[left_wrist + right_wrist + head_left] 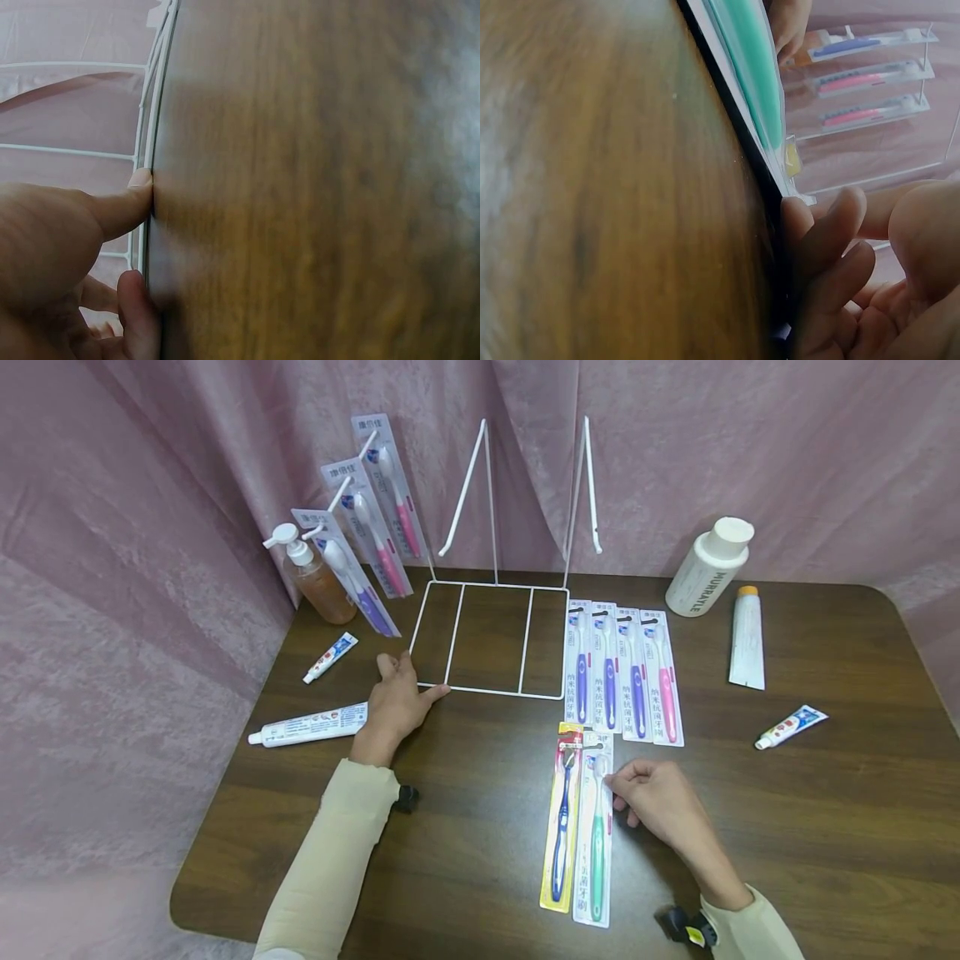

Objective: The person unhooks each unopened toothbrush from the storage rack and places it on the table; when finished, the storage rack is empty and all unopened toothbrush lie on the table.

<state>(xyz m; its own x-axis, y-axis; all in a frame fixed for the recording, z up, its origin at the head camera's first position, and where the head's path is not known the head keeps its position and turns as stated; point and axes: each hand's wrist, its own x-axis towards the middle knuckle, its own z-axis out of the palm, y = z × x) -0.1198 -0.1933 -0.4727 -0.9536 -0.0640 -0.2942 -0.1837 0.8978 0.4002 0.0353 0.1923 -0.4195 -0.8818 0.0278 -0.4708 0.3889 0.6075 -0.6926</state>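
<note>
A pump bottle [313,578] of amber liquid stood at upper left beside three packaged toothbrushes [371,522] hanging on pegs. Four more packs [622,672] lay at centre right. A white bottle [708,567] and white tube [747,637] sat at upper right.
</note>
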